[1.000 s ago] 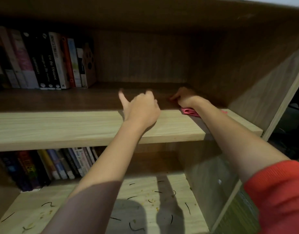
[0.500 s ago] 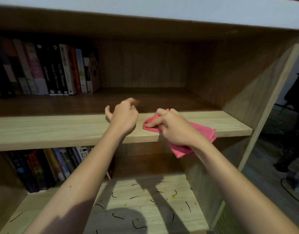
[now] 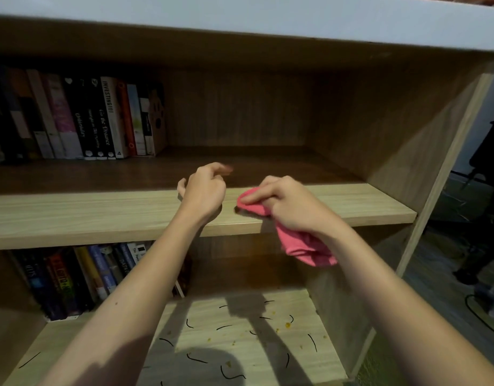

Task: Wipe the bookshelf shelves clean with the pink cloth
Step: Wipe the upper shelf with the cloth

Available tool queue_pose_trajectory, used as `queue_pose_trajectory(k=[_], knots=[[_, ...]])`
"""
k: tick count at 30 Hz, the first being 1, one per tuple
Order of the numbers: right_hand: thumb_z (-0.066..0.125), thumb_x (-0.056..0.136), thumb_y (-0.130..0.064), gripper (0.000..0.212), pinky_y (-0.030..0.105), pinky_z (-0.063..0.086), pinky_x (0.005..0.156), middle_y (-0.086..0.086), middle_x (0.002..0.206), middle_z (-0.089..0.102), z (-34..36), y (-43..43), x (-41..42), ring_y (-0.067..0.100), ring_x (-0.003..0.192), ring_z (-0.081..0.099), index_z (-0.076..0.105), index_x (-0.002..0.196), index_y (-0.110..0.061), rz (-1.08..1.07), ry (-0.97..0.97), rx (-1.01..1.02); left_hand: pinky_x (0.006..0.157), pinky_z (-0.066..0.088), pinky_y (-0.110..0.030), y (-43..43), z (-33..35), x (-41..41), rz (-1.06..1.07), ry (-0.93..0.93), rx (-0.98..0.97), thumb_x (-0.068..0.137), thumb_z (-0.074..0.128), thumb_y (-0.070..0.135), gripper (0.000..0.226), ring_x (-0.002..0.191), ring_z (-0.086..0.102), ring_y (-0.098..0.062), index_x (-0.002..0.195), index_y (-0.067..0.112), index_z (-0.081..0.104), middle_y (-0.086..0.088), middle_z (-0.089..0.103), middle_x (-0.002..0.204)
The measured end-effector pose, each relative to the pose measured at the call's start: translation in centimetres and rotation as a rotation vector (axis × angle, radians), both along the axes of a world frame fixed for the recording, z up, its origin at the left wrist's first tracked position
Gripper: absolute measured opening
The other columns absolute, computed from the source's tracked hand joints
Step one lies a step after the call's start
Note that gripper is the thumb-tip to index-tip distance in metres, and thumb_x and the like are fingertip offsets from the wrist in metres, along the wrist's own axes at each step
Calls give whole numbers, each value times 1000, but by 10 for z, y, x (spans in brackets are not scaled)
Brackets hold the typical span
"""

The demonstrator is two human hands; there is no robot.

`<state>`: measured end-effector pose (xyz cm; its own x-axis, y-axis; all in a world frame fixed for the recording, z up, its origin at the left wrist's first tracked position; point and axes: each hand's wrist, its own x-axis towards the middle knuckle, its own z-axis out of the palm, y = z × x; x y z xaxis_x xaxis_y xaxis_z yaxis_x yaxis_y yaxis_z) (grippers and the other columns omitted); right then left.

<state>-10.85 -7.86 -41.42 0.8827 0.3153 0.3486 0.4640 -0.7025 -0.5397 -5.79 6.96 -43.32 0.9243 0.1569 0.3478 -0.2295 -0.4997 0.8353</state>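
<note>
At the far left, a row of upright books (image 3: 81, 118) is seen at the back of the middle shelf (image 3: 101, 215), and a second row of books (image 3: 73, 280) stands on the lower shelf (image 3: 268, 355) beneath it. Toward the centre, the left hand (image 3: 202, 190) is held over the front part of the middle shelf. Its fingers are loosely curled and nothing is held in its grip, though the fingertips are blurred.

Just to its right, the pink cloth (image 3: 302, 246) is bunched in the grip of the right hand (image 3: 290, 204), whose fingers and thumb are curled round it. One end of the cloth is pressed onto the front edge of the middle shelf, close beside the left hand, while the rest hangs below that edge.

The step in hand is judged to be the wiping of the middle shelf along its front strip. No dirt can be made out on that board, though its back is in deep shadow. Below and to the right, dark strands (image 3: 312, 342) and yellowish crumbs (image 3: 287, 325) are scattered over the lower shelf, so that board is judged not yet wiped.

For the next move, the cloth would need to be brought down onto the lower shelf, spread flatter under the palm, and the litter gathered toward the front edge rather than pushed back against the books.
</note>
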Motion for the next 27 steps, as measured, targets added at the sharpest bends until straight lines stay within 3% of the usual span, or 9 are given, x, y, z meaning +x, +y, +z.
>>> queue_pose_trajectory(k=[3, 6, 8, 10, 14, 20, 23, 25, 27], knots=[[46, 94, -6, 30, 23, 41, 82, -3, 108, 54, 4, -20, 11, 13, 102, 51, 68, 112, -18, -259, -107, 82, 105, 33, -61, 1, -1, 0, -40, 16, -10, 94, 31, 8, 40, 105, 59, -42, 100, 34, 60, 7, 54, 44], [44, 96, -10, 32, 37, 46, 95, 2, 125, 54, 4, -38, 27, 23, 113, 51, 62, 121, -17, -439, -87, 42, 110, 28, -52, 1, -2, -3, -44, -17, 68, 96, 33, 12, 35, 97, 64, -28, 103, 35, 58, 1, 63, 58], [45, 96, -20, 36, 46, 44, 99, 5, 135, 50, 1, -45, 33, 31, 118, 48, 54, 130, -20, -470, 33, -65, 115, 13, -46, -1, -4, -5, -38, -49, 178, 97, 33, 14, 33, 101, 59, -16, 110, 32, 58, 5, 59, 57], [45, 95, -21, 41, 45, 38, 104, 6, 139, 44, -4, -45, 33, 33, 126, 38, 48, 135, -24, -421, 102, -196, 116, 2, -45, -4, -4, -7, -53, -96, 295, 98, 33, 16, 33, 112, 53, -11, 113, 30, 58, 9, 60, 69], [41, 91, -5, 45, 42, 45, 96, 7, 134, 49, -5, -55, 36, 29, 122, 42, 54, 130, -26, -360, 73, -86, 114, -4, -43, -9, -3, -9, -76, -142, 498, 99, 36, 20, 31, 122, 46, -8, 118, 25, 59, 8, 57, 120], [44, 94, -12, 36, 45, 40, 96, 12, 122, 59, -2, -88, 61, 34, 123, 38, 55, 128, -14, -653, 131, -96, 114, 2, -41, -13, 0, -8, -124, -118, 553, 100, 36, 23, 30, 124, 43, -10, 121, 25, 58, 8, 55, 126], [50, 92, -18, 29, 43, 38, 87, 14, 113, 60, -4, -75, 69, 35, 122, 34, 59, 119, -9, -681, 137, -144, 116, 8, -42, -6, 4, -12, -82, -101, 431, 100, 38, 23, 29, 125, 44, -12, 120, 27, 58, 6, 59, 121], [51, 93, -21, 29, 43, 37, 91, 14, 115, 57, -1, -62, 77, 35, 123, 35, 57, 117, -6, -678, 150, -183, 115, 9, -42, 8, 7, -14, -6, -85, 418, 99, 39, 22, 30, 128, 41, -13, 122, 27, 57, 6, 58, 125], [46, 96, -22, 28, 43, 41, 91, 14, 106, 57, 4, -48, 89, 34, 115, 47, 55, 115, -4, -646, 212, -212, 116, 6, -43, 25, 6, -15, 77, -56, 456, 98, 39, 20, 30, 126, 43, -14, 122, 26, 56, 4, 58, 126]])
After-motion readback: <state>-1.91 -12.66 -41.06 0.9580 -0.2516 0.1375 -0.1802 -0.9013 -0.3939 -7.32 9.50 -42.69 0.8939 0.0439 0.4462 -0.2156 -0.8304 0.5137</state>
